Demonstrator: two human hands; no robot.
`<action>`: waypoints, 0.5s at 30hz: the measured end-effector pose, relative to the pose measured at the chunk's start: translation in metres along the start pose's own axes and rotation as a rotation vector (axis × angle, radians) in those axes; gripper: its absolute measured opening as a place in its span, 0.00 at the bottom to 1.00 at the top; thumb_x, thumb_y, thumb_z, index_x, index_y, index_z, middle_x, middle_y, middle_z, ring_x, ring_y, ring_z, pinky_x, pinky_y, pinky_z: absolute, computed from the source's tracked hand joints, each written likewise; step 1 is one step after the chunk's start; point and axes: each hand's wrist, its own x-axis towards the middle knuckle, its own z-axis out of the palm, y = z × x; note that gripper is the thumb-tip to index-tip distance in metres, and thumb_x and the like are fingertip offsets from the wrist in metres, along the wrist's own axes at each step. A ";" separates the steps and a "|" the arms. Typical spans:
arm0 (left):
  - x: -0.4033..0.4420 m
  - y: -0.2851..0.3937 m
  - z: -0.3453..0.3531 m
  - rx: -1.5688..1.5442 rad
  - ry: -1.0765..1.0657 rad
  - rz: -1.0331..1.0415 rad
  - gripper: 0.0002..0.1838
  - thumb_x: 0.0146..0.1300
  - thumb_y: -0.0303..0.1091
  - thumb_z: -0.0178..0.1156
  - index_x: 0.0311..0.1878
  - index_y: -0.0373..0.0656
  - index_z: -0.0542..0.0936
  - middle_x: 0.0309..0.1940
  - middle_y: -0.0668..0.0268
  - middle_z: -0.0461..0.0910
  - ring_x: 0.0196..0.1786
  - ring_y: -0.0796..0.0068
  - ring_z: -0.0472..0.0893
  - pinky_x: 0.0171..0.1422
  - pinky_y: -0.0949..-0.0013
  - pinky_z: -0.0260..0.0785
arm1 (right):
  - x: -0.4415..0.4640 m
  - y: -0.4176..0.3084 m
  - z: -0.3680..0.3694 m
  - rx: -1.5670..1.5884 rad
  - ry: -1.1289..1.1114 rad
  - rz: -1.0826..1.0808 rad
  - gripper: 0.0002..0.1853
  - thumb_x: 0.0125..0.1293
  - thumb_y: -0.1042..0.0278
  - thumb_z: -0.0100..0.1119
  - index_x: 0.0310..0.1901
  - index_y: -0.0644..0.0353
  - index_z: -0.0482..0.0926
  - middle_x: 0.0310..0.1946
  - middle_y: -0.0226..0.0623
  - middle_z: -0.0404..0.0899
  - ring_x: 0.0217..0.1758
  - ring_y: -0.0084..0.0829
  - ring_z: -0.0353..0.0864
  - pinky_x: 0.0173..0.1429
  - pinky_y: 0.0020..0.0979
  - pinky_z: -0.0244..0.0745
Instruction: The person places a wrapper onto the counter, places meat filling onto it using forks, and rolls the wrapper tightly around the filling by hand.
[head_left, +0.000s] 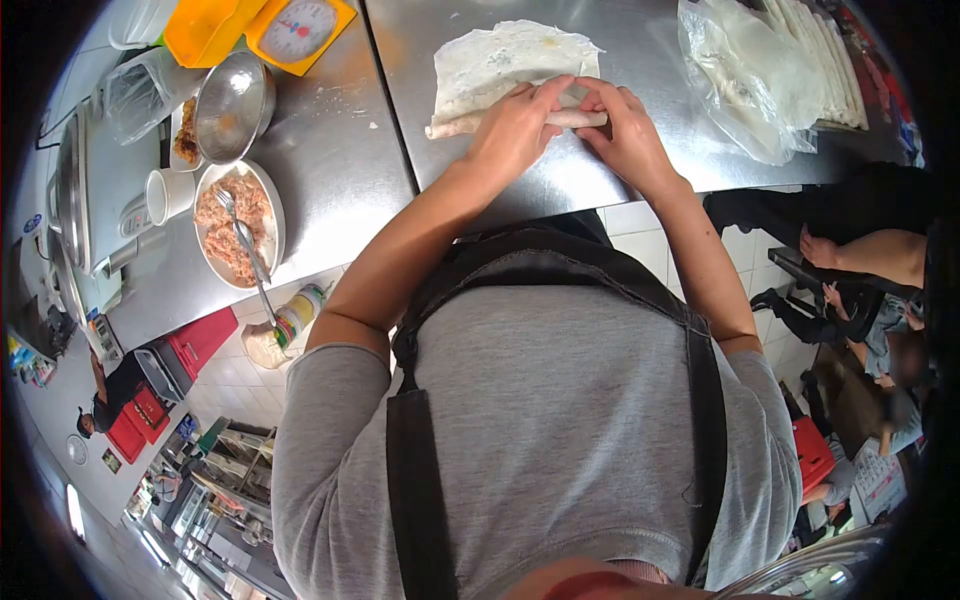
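Note:
A thin white wrapper sheet [515,55] lies on the steel table, its near edge rolled into a long, narrow spring roll [578,118]. My left hand [515,128] is closed over the middle of the roll, whose left end sticks out past the palm. With bent fingers, my right hand [622,130] grips the roll near its right end. Both hands almost meet at the fingertips. Part of the roll is hidden under my left hand, and no filling shows.
To the left stand a white bowl of minced meat [262,185] with a fork and spoon [248,245], a metal bowl [235,105], a white cup [168,196] and an orange scale [345,15]. Stacked wrappers [820,60] and a plastic bag [735,80] lie right. Other people are nearby.

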 end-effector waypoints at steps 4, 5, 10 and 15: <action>0.007 0.008 0.003 -0.026 -0.003 -0.027 0.41 0.54 0.20 0.73 0.72 0.45 0.70 0.43 0.59 0.85 0.51 0.54 0.84 0.56 0.55 0.77 | 0.001 -0.001 0.003 0.021 0.047 -0.008 0.36 0.56 0.80 0.74 0.67 0.53 0.73 0.46 0.38 0.83 0.53 0.42 0.81 0.57 0.41 0.79; 0.006 0.008 0.007 -0.033 0.015 -0.016 0.42 0.54 0.20 0.73 0.73 0.45 0.69 0.43 0.58 0.85 0.51 0.54 0.84 0.56 0.55 0.78 | -0.001 0.002 0.005 0.026 0.041 -0.003 0.36 0.56 0.81 0.74 0.67 0.54 0.73 0.46 0.38 0.83 0.52 0.42 0.81 0.57 0.40 0.79; 0.011 0.010 0.006 -0.031 -0.037 -0.013 0.43 0.55 0.23 0.72 0.75 0.43 0.65 0.46 0.53 0.86 0.53 0.49 0.84 0.56 0.51 0.78 | 0.001 -0.001 0.005 0.073 0.050 0.024 0.36 0.56 0.81 0.73 0.67 0.54 0.73 0.46 0.40 0.84 0.52 0.43 0.83 0.54 0.39 0.81; 0.007 0.008 0.001 -0.088 -0.074 -0.039 0.46 0.54 0.18 0.72 0.77 0.50 0.65 0.45 0.57 0.85 0.51 0.53 0.84 0.55 0.55 0.79 | 0.002 0.002 0.006 0.089 0.038 0.023 0.36 0.54 0.79 0.74 0.66 0.55 0.73 0.43 0.41 0.84 0.51 0.48 0.82 0.57 0.47 0.78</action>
